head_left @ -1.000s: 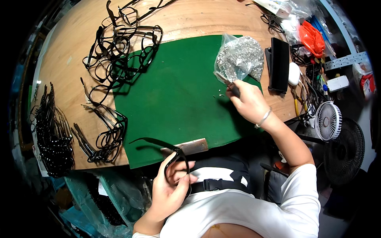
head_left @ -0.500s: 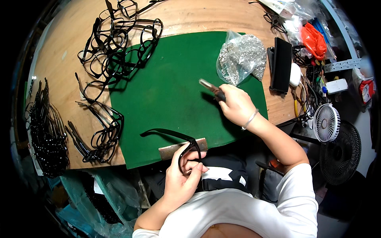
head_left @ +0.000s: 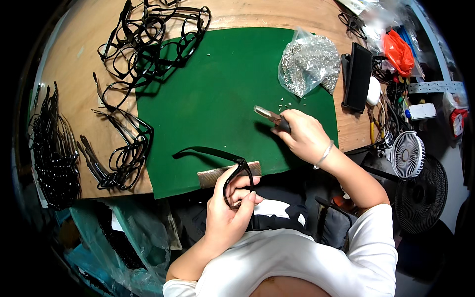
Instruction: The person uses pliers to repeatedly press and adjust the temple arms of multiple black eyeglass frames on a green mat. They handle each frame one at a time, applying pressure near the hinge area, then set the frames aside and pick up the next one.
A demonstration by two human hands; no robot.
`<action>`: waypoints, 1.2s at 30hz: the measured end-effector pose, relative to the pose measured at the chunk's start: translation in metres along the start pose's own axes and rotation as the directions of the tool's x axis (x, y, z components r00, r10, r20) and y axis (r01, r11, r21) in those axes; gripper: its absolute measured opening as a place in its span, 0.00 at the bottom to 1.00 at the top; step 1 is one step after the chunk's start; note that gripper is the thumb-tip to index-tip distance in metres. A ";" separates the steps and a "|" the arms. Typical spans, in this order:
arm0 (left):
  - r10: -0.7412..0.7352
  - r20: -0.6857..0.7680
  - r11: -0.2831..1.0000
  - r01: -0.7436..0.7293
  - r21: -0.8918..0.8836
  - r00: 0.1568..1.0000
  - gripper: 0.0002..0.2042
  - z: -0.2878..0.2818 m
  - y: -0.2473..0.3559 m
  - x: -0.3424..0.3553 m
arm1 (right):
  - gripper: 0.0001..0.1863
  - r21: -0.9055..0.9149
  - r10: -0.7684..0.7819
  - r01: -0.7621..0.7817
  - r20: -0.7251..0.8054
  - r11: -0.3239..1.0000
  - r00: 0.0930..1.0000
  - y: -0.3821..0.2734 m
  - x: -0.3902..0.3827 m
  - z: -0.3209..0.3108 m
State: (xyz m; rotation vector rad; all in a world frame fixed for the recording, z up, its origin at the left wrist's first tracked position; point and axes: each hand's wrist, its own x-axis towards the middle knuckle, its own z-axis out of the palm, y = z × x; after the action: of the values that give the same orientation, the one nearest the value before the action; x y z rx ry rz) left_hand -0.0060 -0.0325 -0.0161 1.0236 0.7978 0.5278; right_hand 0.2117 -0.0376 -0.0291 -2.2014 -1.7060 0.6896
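Observation:
My left hand (head_left: 230, 215) grips a black glasses frame (head_left: 240, 161), one temple stretching leftward over a textured metal block (head_left: 208, 179) at the front edge of the green mat (head_left: 217, 99). My right hand (head_left: 304, 136) is closed round dark-handled pliers (head_left: 269, 115), their metal tip pointing up-left above the mat, apart from the frame. Behind that hand lies a clear plastic bag (head_left: 297, 67) of small silver pieces, with a few loose bits beside it.
Tangled black frames (head_left: 148, 57) cover the mat's left side; a dark glossy bundle (head_left: 54, 168) lies far left. At right are a black phone-like slab (head_left: 357, 79), cables, a red bag (head_left: 398, 52), a white fan (head_left: 406, 153) and a black fan (head_left: 420, 198) beyond the table edge.
My right hand with the pliers has moved from the silver-pieces bag down and leftward over the mat. My left hand with the frame has shifted forward and right, onto the metal block's area.

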 end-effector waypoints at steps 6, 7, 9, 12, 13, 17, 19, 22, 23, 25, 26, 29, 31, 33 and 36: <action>-0.016 0.007 1.000 0.016 -0.008 1.000 0.22 0.002 0.002 0.002 | 0.08 0.118 0.035 -0.018 -0.141 0.993 0.989 0.006 0.005 -0.005; -0.022 0.016 1.000 0.022 -0.013 1.000 0.22 0.004 0.002 0.003 | 0.08 0.075 -0.006 0.018 -0.156 0.997 0.988 0.012 0.010 0.005; -0.022 0.023 1.000 0.023 -0.013 0.999 0.22 0.007 0.003 0.004 | 0.08 -0.038 -0.004 -0.002 -0.144 0.999 0.990 0.009 0.014 0.014; -0.011 0.025 1.000 0.010 0.022 1.000 0.23 0.005 0.004 0.004 | 0.08 -0.086 -0.052 0.037 -0.180 0.996 0.982 0.010 0.014 0.018; -0.022 0.022 1.000 0.022 0.006 1.000 0.23 0.005 0.003 0.004 | 0.08 -0.094 -0.081 0.064 -0.192 0.994 0.978 0.011 0.015 0.020; 0.003 0.027 1.000 -0.003 0.000 1.000 0.24 0.008 -0.001 0.002 | 0.07 -0.022 -0.083 0.081 -0.122 0.996 0.989 0.006 0.010 0.013; 0.017 -0.002 1.000 -0.017 0.002 1.000 0.25 0.008 -0.001 0.002 | 0.06 0.194 -0.069 0.095 -0.139 0.976 0.988 -0.011 0.001 0.007; 0.058 -0.067 0.998 -0.059 -0.025 0.996 0.25 0.015 -0.003 0.003 | 0.08 0.624 0.020 -0.027 0.018 0.781 1.000 -0.050 -0.022 -0.008; 0.113 -0.068 0.994 -0.114 -0.005 0.991 0.25 0.019 -0.004 0.004 | 0.08 0.742 0.023 -0.035 0.026 0.669 0.999 -0.056 -0.027 -0.002; 0.223 -0.069 0.974 -0.221 0.038 0.972 0.25 0.024 -0.005 0.005 | 0.09 0.806 0.044 0.024 -0.062 0.591 0.997 -0.061 -0.031 0.013; 0.244 -0.053 0.967 -0.239 0.088 0.968 0.25 0.023 -0.004 0.006 | 0.09 0.879 0.102 -0.058 0.011 0.473 0.995 -0.065 -0.034 0.011; 0.171 -0.027 0.983 -0.168 0.079 0.985 0.25 0.019 -0.005 0.004 | 0.09 0.951 0.105 -0.282 0.269 0.131 0.957 -0.063 -0.032 0.011; 0.061 0.041 0.995 -0.064 0.071 0.997 0.25 0.013 0.001 0.002 | 0.09 0.908 0.050 -0.415 0.413 0.053 0.909 -0.059 -0.025 0.004; -0.103 0.111 0.995 0.103 0.012 0.988 0.25 0.006 0.018 0.003 | 0.09 0.890 0.002 -0.455 0.456 0.037 0.890 -0.060 -0.025 -0.006; -0.141 0.199 0.978 0.168 -0.124 0.970 0.25 -0.002 0.033 0.003 | 0.09 0.866 -0.043 -0.499 0.501 0.040 0.865 -0.063 -0.025 -0.014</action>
State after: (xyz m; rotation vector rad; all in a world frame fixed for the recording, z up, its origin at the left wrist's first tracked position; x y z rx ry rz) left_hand -0.0063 -0.0146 0.0120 0.8591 0.6556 0.3420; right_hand 0.1620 -0.0435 0.0189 -1.1983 -0.3702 1.8234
